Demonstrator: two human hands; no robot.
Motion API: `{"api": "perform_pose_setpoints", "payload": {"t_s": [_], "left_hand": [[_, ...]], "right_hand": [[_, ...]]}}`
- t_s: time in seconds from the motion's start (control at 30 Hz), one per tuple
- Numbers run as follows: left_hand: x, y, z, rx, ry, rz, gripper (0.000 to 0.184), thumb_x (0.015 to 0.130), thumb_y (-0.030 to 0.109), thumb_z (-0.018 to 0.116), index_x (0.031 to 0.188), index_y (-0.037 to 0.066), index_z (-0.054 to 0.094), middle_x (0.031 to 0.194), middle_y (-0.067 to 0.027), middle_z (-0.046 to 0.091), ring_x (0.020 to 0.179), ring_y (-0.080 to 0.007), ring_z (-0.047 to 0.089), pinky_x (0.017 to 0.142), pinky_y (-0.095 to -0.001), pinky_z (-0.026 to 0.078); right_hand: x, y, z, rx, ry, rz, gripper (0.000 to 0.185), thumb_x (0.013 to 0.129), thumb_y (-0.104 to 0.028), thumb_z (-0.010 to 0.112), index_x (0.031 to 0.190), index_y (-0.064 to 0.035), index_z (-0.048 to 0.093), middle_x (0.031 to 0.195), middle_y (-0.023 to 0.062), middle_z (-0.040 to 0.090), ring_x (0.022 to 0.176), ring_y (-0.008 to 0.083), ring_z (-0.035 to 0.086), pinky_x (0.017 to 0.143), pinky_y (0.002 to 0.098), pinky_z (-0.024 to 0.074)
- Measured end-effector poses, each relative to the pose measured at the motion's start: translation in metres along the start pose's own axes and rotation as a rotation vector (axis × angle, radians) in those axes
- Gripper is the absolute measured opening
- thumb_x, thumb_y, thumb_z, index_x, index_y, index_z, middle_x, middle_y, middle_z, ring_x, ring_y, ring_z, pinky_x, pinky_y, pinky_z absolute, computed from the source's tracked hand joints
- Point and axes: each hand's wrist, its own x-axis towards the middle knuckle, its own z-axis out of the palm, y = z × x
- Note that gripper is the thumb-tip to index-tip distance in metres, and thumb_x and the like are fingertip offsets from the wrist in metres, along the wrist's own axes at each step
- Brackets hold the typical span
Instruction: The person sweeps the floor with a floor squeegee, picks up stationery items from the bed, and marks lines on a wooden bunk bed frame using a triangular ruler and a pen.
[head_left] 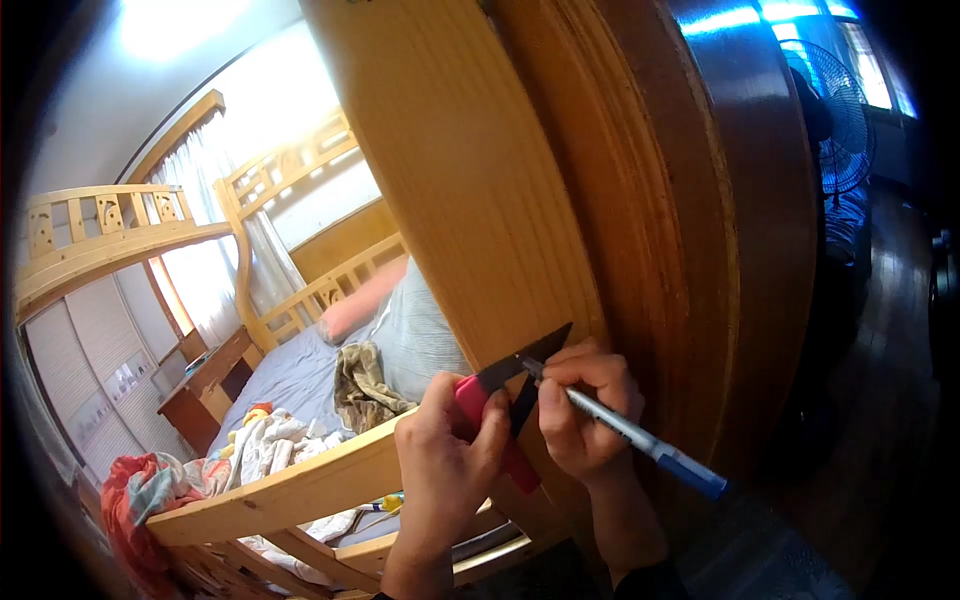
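Observation:
My left hand (445,455) is closed on a red-handled tool with flat black blades (508,372), pressed to the face of a light wooden board (460,170). One black blade slants up to the right and ends in an angled tip. A second dark arm runs downward, with more red below it; whether this is a square or another hinged tool I cannot tell. A marker (625,432) with a pale barrel and a blue cap on its back end is pinched in my right hand (590,410). Its dark tip is at the black blade's edge.
Left of the board stands a wooden bunk bed (270,500) with a pillow (425,320), camouflage cloth (365,385) and crumpled bedding. Darker wooden trim (640,200) borders the board on the right. Beyond it, a fan (835,120) stands in a dim room.

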Motion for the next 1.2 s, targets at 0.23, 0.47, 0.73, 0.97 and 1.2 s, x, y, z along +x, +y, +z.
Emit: {"api": "perform_pose_setpoints", "payload": {"t_s": [0.23,0.47,0.73,0.97,1.2], "left_hand": [[0.000,0.003,-0.002,0.030,-0.016,-0.020,0.015,0.083,0.008,0.065,0.078,-0.002,0.055,0.063,-0.0023,0.058,0.058,-0.0045,0.051,0.051,-0.0220,0.042],[0.001,-0.003,-0.001,0.001,-0.012,-0.003,0.015,0.084,0.008,0.065,0.079,-0.002,0.055,0.063,-0.0018,0.058,0.058,-0.0040,0.051,0.050,-0.0217,0.042],[0.001,-0.005,0.000,0.003,0.010,0.019,0.017,0.081,0.011,0.067,0.079,-0.001,0.056,0.056,-0.0110,0.058,0.049,-0.0136,0.058,0.047,-0.0279,0.044],[0.001,-0.005,0.001,-0.006,0.009,0.022,0.017,0.081,0.011,0.067,0.079,-0.001,0.055,0.055,-0.0104,0.057,0.049,-0.0127,0.057,0.047,-0.0275,0.043],[0.001,-0.006,0.002,-0.021,0.020,0.032,0.016,0.082,0.010,0.067,0.078,-0.001,0.056,0.056,-0.0082,0.058,0.050,-0.0093,0.055,0.047,-0.0259,0.043]], "right_hand": [[0.000,0.006,-0.010,0.005,0.129,0.113,0.012,0.086,-0.011,0.059,0.092,-0.0025,0.053,0.076,0.0098,0.056,0.064,0.0150,0.056,0.057,0.0262,0.0472],[0.000,0.007,-0.013,-0.108,0.090,0.031,0.014,0.084,-0.009,0.060,0.094,-0.0015,0.053,0.079,0.0112,0.059,0.066,0.0197,0.060,0.057,0.0284,0.0481],[-0.003,0.008,-0.010,-0.140,0.088,-0.016,0.013,0.085,-0.009,0.060,0.092,-0.0020,0.053,0.078,0.0112,0.058,0.067,0.0212,0.060,0.057,0.0295,0.0484],[-0.001,0.007,-0.004,-0.141,0.078,-0.116,0.010,0.086,-0.008,0.055,0.090,-0.0021,0.048,0.076,0.0099,0.055,0.062,0.0143,0.050,0.056,0.0255,0.0422],[-0.005,0.010,-0.008,-0.126,0.102,-0.083,0.011,0.087,-0.008,0.054,0.093,-0.0019,0.047,0.076,0.0110,0.054,0.062,0.0137,0.049,0.055,0.0242,0.0403]]}}
